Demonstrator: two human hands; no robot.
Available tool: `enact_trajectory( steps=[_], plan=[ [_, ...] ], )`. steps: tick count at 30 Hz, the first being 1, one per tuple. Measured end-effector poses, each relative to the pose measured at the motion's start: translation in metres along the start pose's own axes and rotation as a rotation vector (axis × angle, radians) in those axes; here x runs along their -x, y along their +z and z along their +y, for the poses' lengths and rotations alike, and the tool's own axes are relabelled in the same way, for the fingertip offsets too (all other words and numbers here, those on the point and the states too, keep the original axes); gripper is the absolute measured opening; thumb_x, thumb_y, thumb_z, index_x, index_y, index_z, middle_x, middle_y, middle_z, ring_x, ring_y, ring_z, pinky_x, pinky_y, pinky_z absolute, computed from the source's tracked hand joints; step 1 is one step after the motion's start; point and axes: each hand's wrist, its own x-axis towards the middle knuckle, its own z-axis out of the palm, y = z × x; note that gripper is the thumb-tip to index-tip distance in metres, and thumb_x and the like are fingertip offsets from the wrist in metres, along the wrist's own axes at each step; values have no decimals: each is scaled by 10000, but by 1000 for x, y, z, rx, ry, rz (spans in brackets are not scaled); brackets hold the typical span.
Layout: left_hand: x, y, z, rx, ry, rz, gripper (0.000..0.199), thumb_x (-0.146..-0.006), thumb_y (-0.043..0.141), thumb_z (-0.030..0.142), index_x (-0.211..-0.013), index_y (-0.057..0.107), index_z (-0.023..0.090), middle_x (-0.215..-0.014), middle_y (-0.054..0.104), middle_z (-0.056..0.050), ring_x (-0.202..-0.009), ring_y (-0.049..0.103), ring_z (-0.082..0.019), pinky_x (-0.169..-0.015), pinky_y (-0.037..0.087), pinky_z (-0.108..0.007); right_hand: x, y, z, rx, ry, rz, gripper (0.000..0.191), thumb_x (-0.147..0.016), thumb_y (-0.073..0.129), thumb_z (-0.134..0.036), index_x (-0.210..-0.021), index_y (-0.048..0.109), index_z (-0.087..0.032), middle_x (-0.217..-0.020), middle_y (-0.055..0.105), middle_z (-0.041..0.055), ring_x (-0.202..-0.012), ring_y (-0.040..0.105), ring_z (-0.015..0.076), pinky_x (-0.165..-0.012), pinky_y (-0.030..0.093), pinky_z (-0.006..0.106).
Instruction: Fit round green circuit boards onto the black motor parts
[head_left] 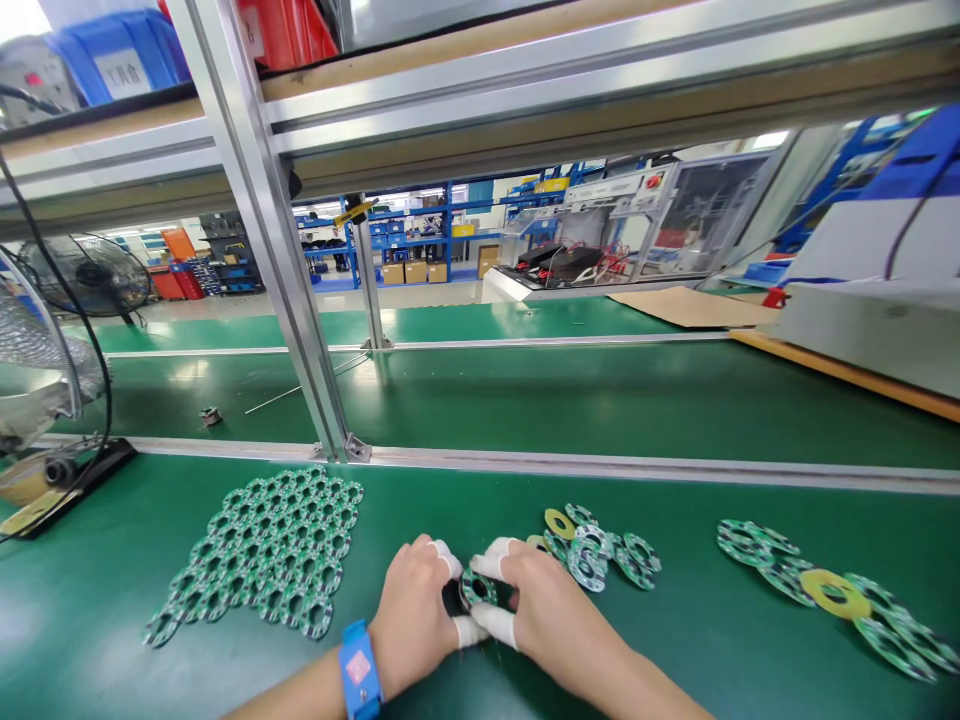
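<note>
My left hand [417, 594] and my right hand [546, 606] meet low in the middle of the head view, white covers on their fingertips. Between them is a small green ring-shaped circuit board [477, 590], gripped at its edges by thumbs and fingers of both hands. Something dark shows beside it, partly hidden by the fingers. A blue wrist strap [360, 668] circles my left wrist. To the left, many ring boards [279, 545] lie flat in a close-packed sheet. Just beyond my right hand, a loose heap of ring boards [589, 556] includes yellow rings [559, 523].
Farther right lies another spread of ring boards [896, 635] with a yellow ring among them. An aluminium post [262, 230] rises from the bench behind the hands, under a shelf beam [525, 90]. A small wound part [211, 416] sits at back left, near a black-based device [75, 490].
</note>
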Motion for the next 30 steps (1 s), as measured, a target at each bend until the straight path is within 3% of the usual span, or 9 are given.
enact_trajectory(
  steps=[4, 10, 15, 18, 26, 30],
  plan=[
    [1, 3, 0, 10, 5, 13, 245, -656, 664, 404, -723, 602, 177, -767, 604, -47, -752, 502, -212, -682, 353, -322, -3, 6, -1, 5, 53, 12, 122, -650, 641, -173, -769, 654, -153, -805, 600, 59, -738, 547, 203, -660, 400, 279],
    [1, -1, 3, 24, -2, 0, 264, -669, 659, 421, -759, 626, 174, -784, 610, -60, -768, 506, -223, -680, 356, -326, -1, 10, 7, -183, 76, 44, 238, -637, 640, -179, -873, 620, -155, -860, 588, 62, -799, 542, 217, -718, 425, 307],
    [-1, -9, 6, 49, -22, -49, 309, -644, 708, 432, -783, 629, 167, -829, 611, -57, -807, 503, -228, -709, 358, -330, 3, 1, 22, -582, 40, -118, 453, -652, 595, -233, -1097, 554, -159, -1006, 569, 80, -852, 556, 215, -705, 468, 298],
    [-1, -13, 8, 53, -26, -71, 325, -634, 726, 433, -796, 633, 167, -830, 611, -51, -812, 502, -228, -711, 359, -330, 3, 0, 27, -684, 91, -207, 513, -656, 551, -221, -1160, 513, -134, -1086, 550, 105, -795, 568, 196, -727, 471, 325],
    [1, -9, 8, 23, -19, -62, 337, -660, 703, 448, -822, 635, 161, -842, 604, -60, -822, 500, -238, -724, 380, -354, 4, 11, 23, -669, 85, -180, 505, -643, 500, -161, -1146, 517, -119, -1065, 561, 108, -752, 544, 188, -721, 464, 340],
    [3, -22, 11, 65, -10, -104, 355, -633, 726, 438, -829, 628, 159, -853, 593, -59, -832, 504, -240, -749, 416, -368, 6, 12, 21, -606, 58, -125, 456, -657, 472, -122, -1107, 544, -141, -1056, 571, 97, -790, 542, 194, -731, 458, 331]
  ],
)
